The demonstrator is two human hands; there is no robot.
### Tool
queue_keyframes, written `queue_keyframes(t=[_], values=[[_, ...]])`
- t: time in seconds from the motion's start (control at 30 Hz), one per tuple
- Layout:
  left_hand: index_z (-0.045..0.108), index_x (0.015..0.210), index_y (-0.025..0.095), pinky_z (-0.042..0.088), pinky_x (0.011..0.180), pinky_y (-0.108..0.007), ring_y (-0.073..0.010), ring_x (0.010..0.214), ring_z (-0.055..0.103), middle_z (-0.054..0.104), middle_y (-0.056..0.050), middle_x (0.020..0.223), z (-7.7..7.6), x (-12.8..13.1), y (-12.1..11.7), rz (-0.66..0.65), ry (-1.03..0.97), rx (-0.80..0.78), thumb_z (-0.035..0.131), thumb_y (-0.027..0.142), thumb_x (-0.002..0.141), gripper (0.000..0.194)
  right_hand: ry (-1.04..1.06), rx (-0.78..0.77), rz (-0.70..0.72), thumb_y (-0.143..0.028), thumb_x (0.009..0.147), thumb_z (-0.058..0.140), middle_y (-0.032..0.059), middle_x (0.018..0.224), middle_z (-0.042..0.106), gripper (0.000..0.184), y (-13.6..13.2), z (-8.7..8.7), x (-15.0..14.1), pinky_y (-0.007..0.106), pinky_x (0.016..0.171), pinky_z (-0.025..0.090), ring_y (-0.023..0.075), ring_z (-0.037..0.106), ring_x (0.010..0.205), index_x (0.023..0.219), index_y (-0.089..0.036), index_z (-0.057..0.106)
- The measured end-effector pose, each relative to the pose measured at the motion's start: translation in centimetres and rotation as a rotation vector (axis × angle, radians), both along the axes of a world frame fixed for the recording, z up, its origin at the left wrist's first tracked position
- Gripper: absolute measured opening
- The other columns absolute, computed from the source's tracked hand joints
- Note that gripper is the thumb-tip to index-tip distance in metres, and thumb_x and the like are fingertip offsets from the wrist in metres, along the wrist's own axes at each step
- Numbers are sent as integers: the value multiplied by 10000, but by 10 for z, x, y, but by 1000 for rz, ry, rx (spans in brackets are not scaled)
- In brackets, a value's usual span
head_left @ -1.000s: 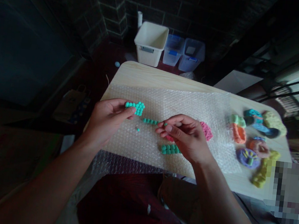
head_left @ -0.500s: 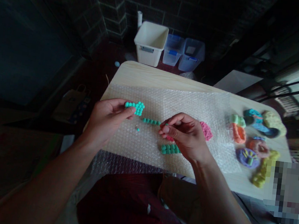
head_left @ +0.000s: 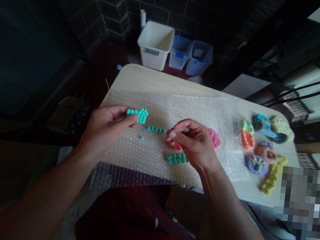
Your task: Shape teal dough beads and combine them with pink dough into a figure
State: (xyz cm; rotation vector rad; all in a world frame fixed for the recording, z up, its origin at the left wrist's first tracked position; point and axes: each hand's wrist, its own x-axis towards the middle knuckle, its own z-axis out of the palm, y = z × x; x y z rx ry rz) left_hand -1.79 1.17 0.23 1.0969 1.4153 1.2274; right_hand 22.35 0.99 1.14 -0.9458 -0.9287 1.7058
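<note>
My left hand (head_left: 105, 129) pinches a flat cluster of turquoise clay balls (head_left: 142, 115) between thumb and fingers, above the bubble wrap. With thumb and fingertips together, my right hand (head_left: 188, 140) holds a small green piece of clay, mostly hidden; only a speck of green shows. Between the hands lies a row of green balls (head_left: 156, 129), and one loose green ball (head_left: 142, 138) is nearer to me. A double row of darker green balls (head_left: 176, 158) lies below my right hand, partly covered by it. Pink clay (head_left: 213, 138) shows on both sides of that hand.
Bubble wrap (head_left: 133, 153) covers much of the wooden table (head_left: 141, 78). Several coloured clay shapes stand at its right, among them a purple disc (head_left: 256, 164) and a yellow piece (head_left: 270, 177). Beyond the far edge are a white bin (head_left: 153, 59) and two clear boxes on the floor.
The whole view has shifted slightly, so the table and hands appear further left. Both hands keep nearly the same pose and grip.
</note>
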Motion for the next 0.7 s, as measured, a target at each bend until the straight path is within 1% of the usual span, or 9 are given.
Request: queue_keyframes(t=[0.1, 0.2, 0.3, 0.37, 0.4, 0.47, 0.57, 0.63, 0.7], values=[[824, 953, 174, 577, 731, -264, -159, 741, 725, 818, -58, 879, 0, 0, 0, -8, 9, 4, 862, 309, 829, 187, 63, -45, 26, -289, 750, 990, 66, 941, 874, 239, 1, 2, -1, 239, 717, 657, 166, 830, 818, 891, -200, 819], [828, 945, 176, 571, 720, -251, -152, 738, 721, 818, -54, 874, -1, -1, 0, -11, -3, 5, 869, 315, 833, 182, 126, -108, 77, -367, 798, 952, 71, 984, 880, 260, 1, 4, -1, 250, 763, 675, 185, 850, 884, 957, -197, 835], [831, 930, 184, 562, 706, -235, -140, 727, 711, 813, -43, 854, -1, -1, 0, -9, -28, 8, 880, 312, 830, 169, 142, -134, 103, -467, 825, 919, 71, 842, 866, 308, 2, 5, 0, 226, 618, 651, 179, 835, 736, 892, -179, 834], [832, 935, 189, 569, 713, -235, -140, 734, 715, 820, -43, 874, -2, -1, 0, -13, -46, 3, 880, 303, 828, 163, 119, -126, 87, -532, 829, 901, 55, 703, 825, 368, 2, 5, 2, 197, 471, 576, 150, 768, 564, 807, -174, 820], [833, 939, 191, 572, 717, -237, -141, 739, 718, 823, -44, 884, -2, -1, 0, -14, -52, 0, 878, 299, 830, 161, 104, -120, 73, -547, 826, 900, 43, 649, 799, 387, 2, 4, 2, 186, 421, 532, 133, 721, 498, 771, -174, 811], [835, 944, 193, 573, 719, -238, -142, 741, 721, 822, -42, 881, -2, -1, 0, -14, -51, 1, 877, 296, 829, 160, 88, -100, 43, -502, 806, 929, 19, 605, 765, 356, 1, 3, 4, 170, 402, 494, 104, 665, 457, 731, -182, 795], [834, 934, 193, 568, 708, -240, -147, 736, 719, 810, -38, 841, -3, -2, 0, -12, -31, 5, 881, 306, 825, 164, 111, -69, 39, -332, 769, 980, 1, 668, 788, 223, 1, 3, 6, 159, 516, 556, 94, 707, 557, 780, -202, 800], [832, 936, 192, 572, 712, -250, -155, 743, 722, 812, -43, 854, -3, -2, 0, -14, -20, 2, 880, 317, 825, 174, 143, -69, 64, -254, 766, 978, 20, 806, 843, 190, 1, 4, 6, 176, 639, 617, 115, 780, 699, 850, -208, 814], [830, 936, 194, 574, 718, -261, -159, 744, 720, 814, -46, 871, -2, -2, 0, -9, -8, -3, 877, 328, 827, 179, 167, -97, 96, -241, 792, 955, 51, 970, 872, 191, 1, 5, 6, 210, 750, 653, 148, 826, 849, 922, -202, 821]])
